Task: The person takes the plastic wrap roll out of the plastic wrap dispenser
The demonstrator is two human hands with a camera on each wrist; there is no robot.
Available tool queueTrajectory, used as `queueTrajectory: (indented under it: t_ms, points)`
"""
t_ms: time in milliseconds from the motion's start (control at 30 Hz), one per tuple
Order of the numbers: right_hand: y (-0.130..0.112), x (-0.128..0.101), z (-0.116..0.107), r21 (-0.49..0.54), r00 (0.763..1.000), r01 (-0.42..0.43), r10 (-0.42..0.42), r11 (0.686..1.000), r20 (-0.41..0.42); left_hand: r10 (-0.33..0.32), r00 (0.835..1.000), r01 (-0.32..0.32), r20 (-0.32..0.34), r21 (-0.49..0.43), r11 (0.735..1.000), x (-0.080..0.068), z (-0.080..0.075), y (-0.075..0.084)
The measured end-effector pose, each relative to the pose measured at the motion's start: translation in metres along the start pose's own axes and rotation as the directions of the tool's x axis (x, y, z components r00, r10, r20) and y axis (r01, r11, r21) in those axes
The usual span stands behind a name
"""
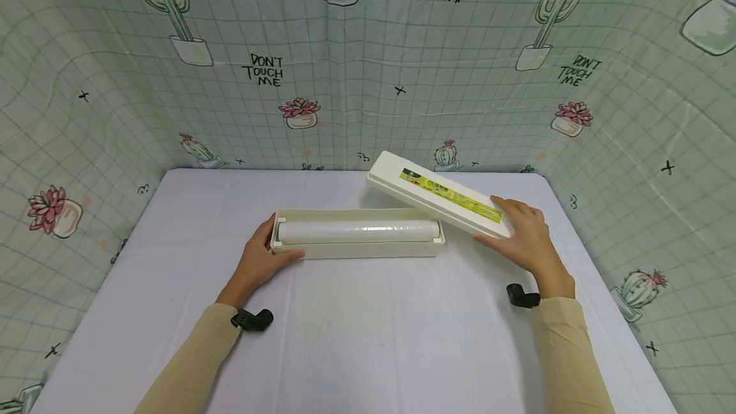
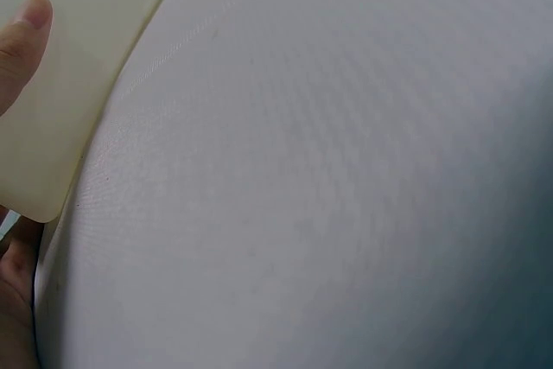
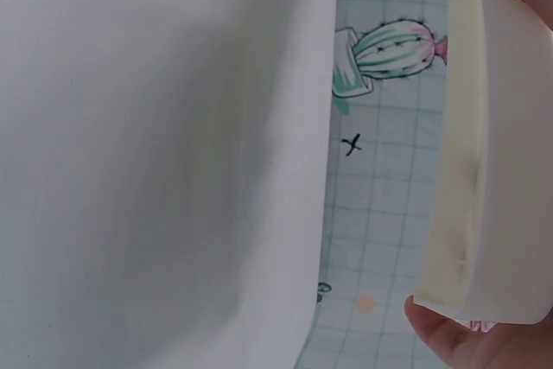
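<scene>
A long cream box (image 1: 368,250) lies on the table, its top uncovered, with a roll of cling film (image 1: 359,231) inside. My left hand (image 1: 261,260) grips the box's left end, thumb along the front wall; in the left wrist view the thumb (image 2: 24,45) presses on the box wall (image 2: 78,84). My right hand (image 1: 526,235) holds the white lid (image 1: 391,174), which bears a green and yellow label (image 1: 451,195). The lid is tilted, its far end pointing back and left, and overlaps the box's right end in the head view. From the right wrist the lid (image 3: 518,170) shows raised above the table.
A white cloth covers the table (image 1: 368,337). Behind and at both sides hangs a grid-patterned curtain (image 1: 368,82) printed with cacti and lettering. Each wrist wears a black camera mount, one at the left wrist (image 1: 253,320) and one at the right wrist (image 1: 522,296).
</scene>
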State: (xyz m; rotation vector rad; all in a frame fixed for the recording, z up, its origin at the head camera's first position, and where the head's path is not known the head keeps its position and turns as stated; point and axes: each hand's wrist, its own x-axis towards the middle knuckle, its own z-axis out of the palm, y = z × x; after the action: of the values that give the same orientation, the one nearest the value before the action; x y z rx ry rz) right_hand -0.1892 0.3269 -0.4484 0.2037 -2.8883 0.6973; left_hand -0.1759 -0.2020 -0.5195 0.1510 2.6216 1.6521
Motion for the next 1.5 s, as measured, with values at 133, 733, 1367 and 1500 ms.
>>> queueTrajectory:
  t_ms: [133, 733, 1367, 1500]
  points:
    - [0.002, -0.001, -0.002, 0.005, 1.0, -0.009, 0.009, 1.0, 0.004, -0.001, 1.0, 0.001, -0.001, 0.0, 1.0, 0.0, 0.001, -0.001]
    - [0.011, -0.003, -0.006, -0.01, 0.999, -0.043, 0.043, 0.999, -0.011, 0.001, 1.0, -0.001, -0.002, -0.008, 1.0, 0.0, 0.001, 0.0]
    - [0.026, -0.015, -0.005, 0.012, 0.996, -0.091, 0.091, 0.996, -0.021, -0.005, 1.0, 0.005, -0.001, 0.004, 1.0, -0.001, 0.0, 0.001]
    - [0.029, -0.017, -0.006, 0.014, 0.995, -0.098, 0.098, 0.995, -0.024, -0.002, 1.0, 0.002, -0.002, 0.013, 1.0, -0.001, 0.0, 0.001]
